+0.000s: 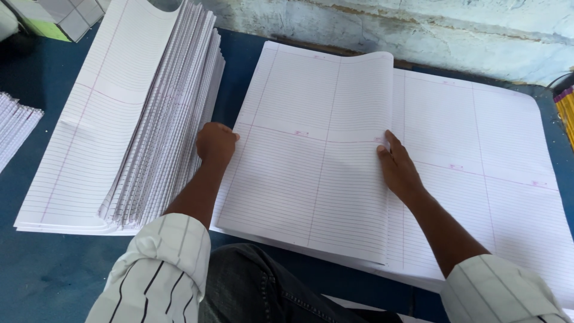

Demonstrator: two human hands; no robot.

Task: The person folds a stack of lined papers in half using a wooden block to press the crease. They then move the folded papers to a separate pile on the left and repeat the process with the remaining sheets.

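A: White ruled sheet (311, 161), folded over at its right edge, lies on top of the flat stack (478, 179) at the middle of the blue tabletop (48, 275). Which step does this look like?

B: Judged from the pose, the fold is being squared. The left hand (215, 143) is curled, knuckles up, against the sheet's left edge. The right hand (397, 167) lies flat and open, fingers pressing the folded edge onto the stack.

A: Is either hand gripping the sheet?

B: The right hand is not; it only presses. For the left hand I cannot tell whether the fingers pinch the edge or merely butt against it.

A: What does the next move call for?

B: Probably keeping the edges aligned while the crease is run flat. Care is needed so the lower sheets do not shift.

A: Surroundings?

B: A fanned pile (149, 119) of folded sheets sits just left of the left hand. A rough pale wall (418, 30) runs behind.
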